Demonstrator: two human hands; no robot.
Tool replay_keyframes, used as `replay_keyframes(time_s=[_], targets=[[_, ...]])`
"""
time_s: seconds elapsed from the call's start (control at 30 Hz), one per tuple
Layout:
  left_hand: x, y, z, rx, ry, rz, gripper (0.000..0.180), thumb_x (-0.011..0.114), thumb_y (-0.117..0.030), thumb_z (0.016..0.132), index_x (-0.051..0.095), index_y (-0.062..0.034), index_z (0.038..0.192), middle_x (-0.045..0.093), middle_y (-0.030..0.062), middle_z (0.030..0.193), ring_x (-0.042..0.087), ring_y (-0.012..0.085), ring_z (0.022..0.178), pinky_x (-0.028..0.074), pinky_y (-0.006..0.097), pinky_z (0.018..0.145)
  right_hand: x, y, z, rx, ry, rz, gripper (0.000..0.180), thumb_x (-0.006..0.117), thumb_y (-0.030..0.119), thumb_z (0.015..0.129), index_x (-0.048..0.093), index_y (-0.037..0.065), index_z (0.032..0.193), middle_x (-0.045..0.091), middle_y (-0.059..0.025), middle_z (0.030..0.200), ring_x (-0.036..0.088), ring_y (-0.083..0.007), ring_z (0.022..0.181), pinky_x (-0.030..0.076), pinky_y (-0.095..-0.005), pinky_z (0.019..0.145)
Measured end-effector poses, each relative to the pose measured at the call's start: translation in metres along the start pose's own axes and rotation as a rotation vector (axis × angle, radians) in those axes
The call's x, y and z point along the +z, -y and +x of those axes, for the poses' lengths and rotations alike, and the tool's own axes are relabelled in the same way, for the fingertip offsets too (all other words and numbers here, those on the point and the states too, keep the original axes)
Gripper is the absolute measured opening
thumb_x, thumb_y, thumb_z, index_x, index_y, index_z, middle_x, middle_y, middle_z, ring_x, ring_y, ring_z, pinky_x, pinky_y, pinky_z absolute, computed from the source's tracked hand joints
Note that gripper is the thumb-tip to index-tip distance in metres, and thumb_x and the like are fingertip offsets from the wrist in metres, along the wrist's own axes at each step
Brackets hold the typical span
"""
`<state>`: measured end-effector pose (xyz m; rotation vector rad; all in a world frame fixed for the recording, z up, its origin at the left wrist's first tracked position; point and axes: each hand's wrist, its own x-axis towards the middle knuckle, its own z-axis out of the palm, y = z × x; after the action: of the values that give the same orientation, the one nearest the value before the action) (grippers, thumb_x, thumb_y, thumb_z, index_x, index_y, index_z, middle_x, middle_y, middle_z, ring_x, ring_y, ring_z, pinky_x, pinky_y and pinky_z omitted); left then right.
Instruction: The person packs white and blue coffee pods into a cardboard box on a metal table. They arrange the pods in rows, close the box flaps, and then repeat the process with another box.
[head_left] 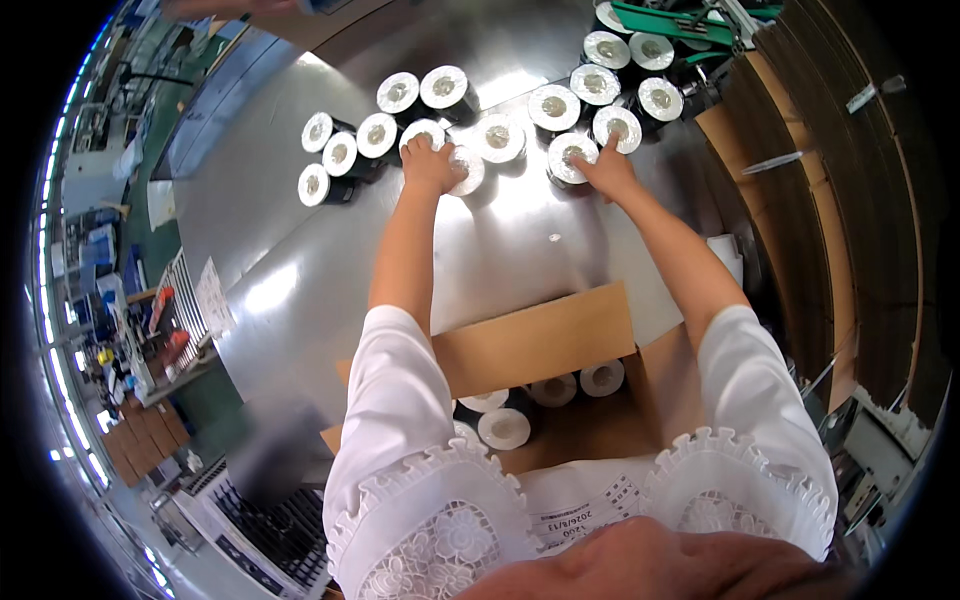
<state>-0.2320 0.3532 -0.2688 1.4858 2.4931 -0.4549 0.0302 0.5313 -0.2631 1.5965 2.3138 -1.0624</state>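
Note:
On the metal table stand many rolls with dark sides, white ring-shaped ends and recessed centres. My left hand [430, 165] is closed over two adjoining ones, its fingers on the far roll [422, 131] and its thumb side against the near roll [468, 177]. To the right, my right hand [610, 175] grips another pair. Its thumb reaches into the centre of one roll [562, 162], and a finger reaches into the roll beside it [621, 122]. The fingertips are partly hidden in the recesses. Close to my body, an open cardboard box [540, 335] holds several similar rolls [503, 429].
More rolls [376, 135] stand in a loose group at left, others [596, 84] at back right beside a green-framed device [680, 22]. Stacked flat cardboard [830, 200] lines the right side. The metal table [255, 220] ends at left above a green floor.

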Motion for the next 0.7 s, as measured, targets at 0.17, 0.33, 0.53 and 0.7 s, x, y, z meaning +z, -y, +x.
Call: replay_keyframes(time_s=[0.17, 0.33, 0.53, 0.7], targets=[[-0.010, 0.024, -0.013, 0.111, 0.074, -0.110, 0.051, 0.062, -0.056, 0.076, 0.068, -0.0216, 0.114, 0.059, 0.0187, 0.113, 0.052, 0.0365, 0.108, 0.043, 0.045, 0.093, 0.025, -0.022, 0.047, -0.082, -0.140, 0.144, 0.102, 0.075, 0.045, 0.071, 0.023, -0.006, 0.143, 0.062, -0.0296, 0.108, 0.062, -0.0381, 0.101, 0.049, -0.0391, 0.089], [-0.058, 0.050, -0.104, 0.118, -0.002, -0.517, 0.046, 0.073, -0.043, 0.073, 0.069, -0.0111, 0.106, 0.061, 0.0177, 0.103, 0.057, 0.0314, 0.096, 0.047, 0.040, 0.084, -0.039, -0.047, 0.024, -0.358, -0.023, 0.012, 0.079, 0.076, 0.035, 0.069, 0.045, -0.001, 0.132, 0.065, -0.0236, 0.102, 0.064, -0.0321, 0.093, 0.051, -0.0382, 0.082], [-0.168, 0.080, -0.286, -0.003, -0.186, -1.358, 0.034, 0.074, -0.014, 0.075, 0.067, -0.0024, 0.106, 0.058, 0.0076, 0.106, 0.058, 0.0205, 0.098, 0.046, 0.033, 0.086, -0.165, -0.051, -0.119, -0.438, 0.053, 0.431, 0.070, 0.069, 0.007, 0.077, 0.039, 0.002, 0.140, 0.065, -0.0095, 0.091, 0.061, -0.0116, 0.079, 0.050, -0.0269, 0.071], [-0.183, 0.007, -0.388, 0.145, 0.305, -2.011, 0.031, 0.073, -0.016, 0.081, 0.068, -0.0029, 0.109, 0.058, 0.0075, 0.114, 0.056, 0.0185, 0.107, 0.044, 0.032, 0.095, -0.234, -0.021, -0.240, -0.684, -0.201, 0.384, 0.066, 0.064, -0.004, 0.079, 0.038, 0.002, 0.140, 0.064, -0.0108, 0.097, 0.062, -0.0149, 0.089, 0.050, -0.0297, 0.082]])
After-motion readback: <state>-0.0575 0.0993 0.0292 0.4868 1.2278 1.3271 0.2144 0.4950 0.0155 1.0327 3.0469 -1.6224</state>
